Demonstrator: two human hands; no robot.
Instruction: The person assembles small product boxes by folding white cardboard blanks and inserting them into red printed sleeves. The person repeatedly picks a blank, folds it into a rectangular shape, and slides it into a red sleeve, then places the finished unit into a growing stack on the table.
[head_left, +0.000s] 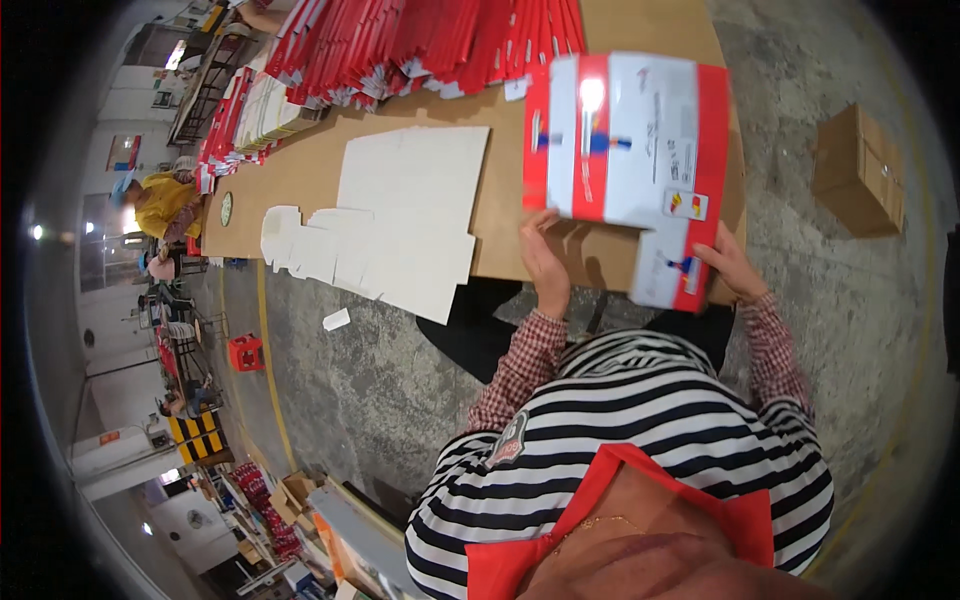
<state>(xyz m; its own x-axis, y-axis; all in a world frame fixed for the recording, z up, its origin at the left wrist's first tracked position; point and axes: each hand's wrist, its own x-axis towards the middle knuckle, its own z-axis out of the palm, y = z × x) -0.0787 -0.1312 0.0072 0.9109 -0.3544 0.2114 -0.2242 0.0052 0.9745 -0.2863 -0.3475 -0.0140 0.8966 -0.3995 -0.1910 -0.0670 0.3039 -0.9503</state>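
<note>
A flat printed carton blank point(640, 140), red and white with small pictures, is tilted up above the right part of the brown table. My right hand point(735, 265) grips its lower right edge, the thumb on the printed side and the other fingers hidden behind. At the lower left corner my left hand point(545, 265) holds the same blank, fingertips against its edge. To the left, white unprinted-side-up carton blanks point(410, 200) lie flat, partly over the table's near edge.
A long row of folded red cartons point(430, 40) fills the table's point(300, 180) far side. More cartons point(265, 110) are stacked at far left. A brown box point(858, 170) stands on the floor at right, a red stool point(246, 353) at left. A person in yellow point(165, 205) works farther off.
</note>
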